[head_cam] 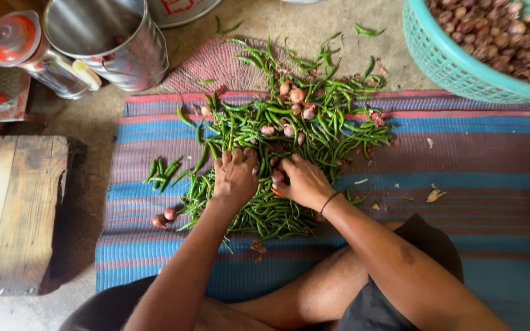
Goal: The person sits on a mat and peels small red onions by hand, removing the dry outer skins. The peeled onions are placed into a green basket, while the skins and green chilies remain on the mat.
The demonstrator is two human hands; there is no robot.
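Observation:
A heap of green chillies lies spread over a blue, purple and red striped mat, with several small reddish shallots mixed in. My left hand rests palm down on the near part of the heap, fingers curled into the chillies. Just to its right, my right hand is closed around a shallot, with something red showing under the palm. A dark band circles that wrist. Two more shallots lie on the mat at the heap's left edge, beside a small separate bunch of chillies.
A teal plastic basket full of shallots stands at the top right. Metal pots and a red-lidded container are at the top left, a wooden block at the left. My crossed legs fill the bottom edge.

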